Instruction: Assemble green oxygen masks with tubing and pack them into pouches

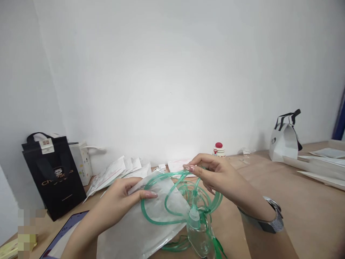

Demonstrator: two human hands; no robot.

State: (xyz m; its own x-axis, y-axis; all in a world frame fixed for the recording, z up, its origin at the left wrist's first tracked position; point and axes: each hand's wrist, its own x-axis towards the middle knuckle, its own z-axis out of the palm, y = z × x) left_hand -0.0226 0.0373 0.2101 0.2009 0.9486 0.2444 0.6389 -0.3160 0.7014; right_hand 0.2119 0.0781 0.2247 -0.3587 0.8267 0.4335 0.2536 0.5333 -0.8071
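My left hand (pixel 132 196) grips a white and clear plastic pouch (pixel 126 230), its thumb lying on top and the fingers hidden behind. Between thumb and fingertips, my right hand (pixel 207 171) pinches a loop of green tubing (pixel 164 222). The coiled tubing spreads over the pouch's right side and below my right hand. Below the coils hangs a clear green-tinted mask (pixel 201 239) with a pale cup-shaped connector (pixel 194 214) at its top. A green strap (pixel 219 248) shows by the mask's lower right edge.
A black paper bag (pixel 55 180) and a white box (pixel 83 162) stand at the left. Several flat white packets (pixel 110 174) lean near the wall. A phone (pixel 63 233) lies front left. A red-topped bottle (pixel 219 149), a white bag (pixel 284 144) and open cartons (pixel 312 165) stand farther right.
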